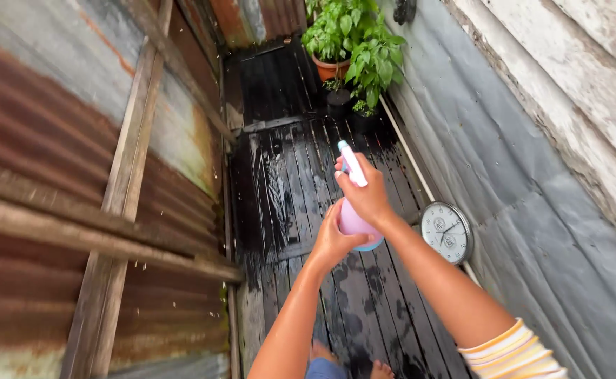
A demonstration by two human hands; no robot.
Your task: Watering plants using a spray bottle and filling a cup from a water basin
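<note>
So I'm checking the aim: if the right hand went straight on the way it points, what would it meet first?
Probably the potted plants, past bare wet decking. The right hand holds the spray bottle aimed there; depth is unclear.

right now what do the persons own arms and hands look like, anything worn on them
Both forearms are bare. The left hand and right hand have no gloves, and no rings or watch are visible. Only the right arm shows clothing: a short sleeve at the upper arm, cream with thin orange and yellow stripes. The left arm shows no sleeve in view.
</note>
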